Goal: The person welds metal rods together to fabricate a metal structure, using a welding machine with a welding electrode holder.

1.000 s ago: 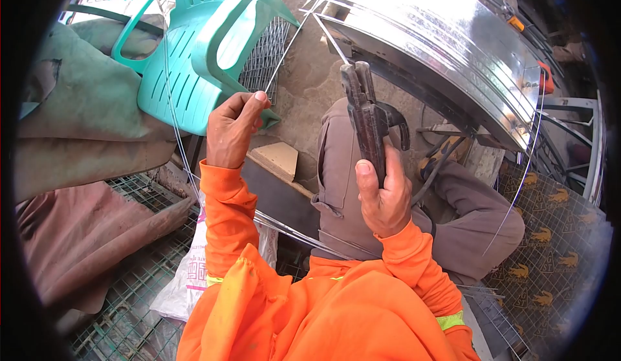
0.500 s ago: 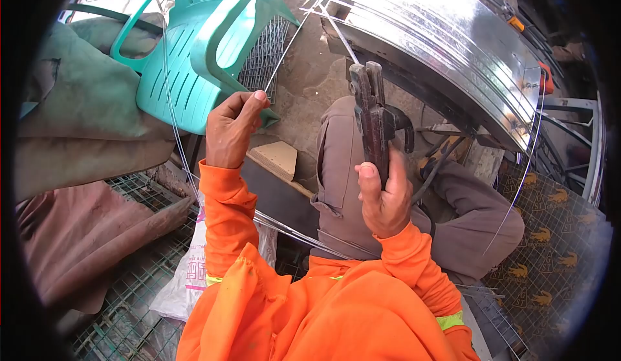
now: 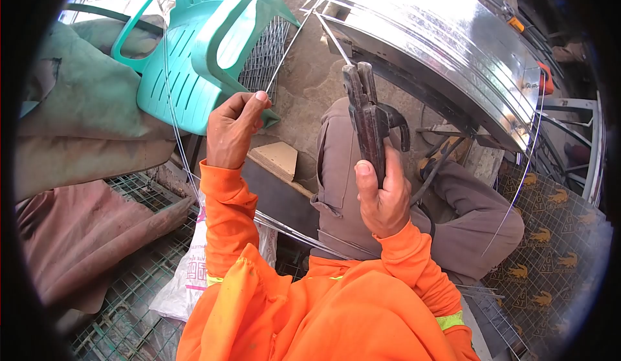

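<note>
My right hand [image 3: 386, 196] is closed around the dark grip of a welding electrode holder [image 3: 370, 118], its jaws pointing up and away from me. A thin welding electrode [image 3: 334, 39] sticks out of the jaws toward the upper left. Between thumb and fingers, my left hand [image 3: 236, 125] pinches a thin metal wire [image 3: 288, 49]. That wire slants up to the right, where it overlaps the electrode tip and several crossed rods in this view. A shiny sheet-metal surface [image 3: 446, 31] carries those rods, just beyond the holder.
A green plastic chair [image 3: 171, 79] stands at upper left, beside draped grey-green cloth [image 3: 97, 89]. Green wire mesh [image 3: 123, 322] and a white sack [image 3: 181, 290] lie lower left. Patterned board [image 3: 550, 251] with mesh over it is at right. Long wires bow past both sides.
The electrode holder in my right hand has shifted slightly left, and its electrode has moved with it. My left hand stays nearly in place on the wire.
</note>
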The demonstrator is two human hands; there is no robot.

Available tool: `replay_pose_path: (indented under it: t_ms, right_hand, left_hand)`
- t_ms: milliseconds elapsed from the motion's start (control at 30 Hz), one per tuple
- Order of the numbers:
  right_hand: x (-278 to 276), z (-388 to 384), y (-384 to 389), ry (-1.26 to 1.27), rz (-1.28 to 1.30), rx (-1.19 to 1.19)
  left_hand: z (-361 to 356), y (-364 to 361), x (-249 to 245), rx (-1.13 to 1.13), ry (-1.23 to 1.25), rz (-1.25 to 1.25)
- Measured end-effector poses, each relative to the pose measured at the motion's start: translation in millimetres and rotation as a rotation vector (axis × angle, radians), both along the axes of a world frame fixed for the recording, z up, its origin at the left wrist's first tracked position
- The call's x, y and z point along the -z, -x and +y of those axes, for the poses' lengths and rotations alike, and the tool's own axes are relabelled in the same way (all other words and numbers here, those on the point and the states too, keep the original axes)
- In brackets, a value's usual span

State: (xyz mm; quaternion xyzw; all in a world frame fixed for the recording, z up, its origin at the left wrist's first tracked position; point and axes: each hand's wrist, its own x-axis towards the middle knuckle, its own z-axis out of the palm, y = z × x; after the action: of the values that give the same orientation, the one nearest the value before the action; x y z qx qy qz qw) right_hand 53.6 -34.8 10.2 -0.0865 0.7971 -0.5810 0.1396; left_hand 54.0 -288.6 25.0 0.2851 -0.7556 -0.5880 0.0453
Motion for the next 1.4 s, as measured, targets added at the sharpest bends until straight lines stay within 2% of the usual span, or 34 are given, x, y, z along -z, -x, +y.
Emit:
replay_pose_path:
  t_ms: [500, 667, 1067, 1200, 1400]
  right_hand:
    - [-3.9, 0.2, 1.3, -0.009, -0.061, 0.007]
    - [-5.6, -0.2, 2.2, -0.001, -0.056, -0.005]
    - [3.2, 0.9, -4.0, -0.005, 0.009, 0.033]
    - [-0.8, 1.0, -3.2, -0.031, -0.051, 0.020]
    - [-3.0, -2.3, -1.2, -0.047, 0.099, -0.001]
  left_hand:
    - [1.1, 0.8, 0.9, -0.016, -0.005, 0.023]
    - [-2.3, -0.3, -1.8, -0.006, 0.010, -0.041]
    - [0.1, 0.9, 0.2, -0.027, -0.014, 0.020]
    - [-1.2, 0.7, 0.9, -0.019, -0.019, 0.027]
    - [-1.1, 0.3, 0.4, -0.013, 0.002, 0.013]
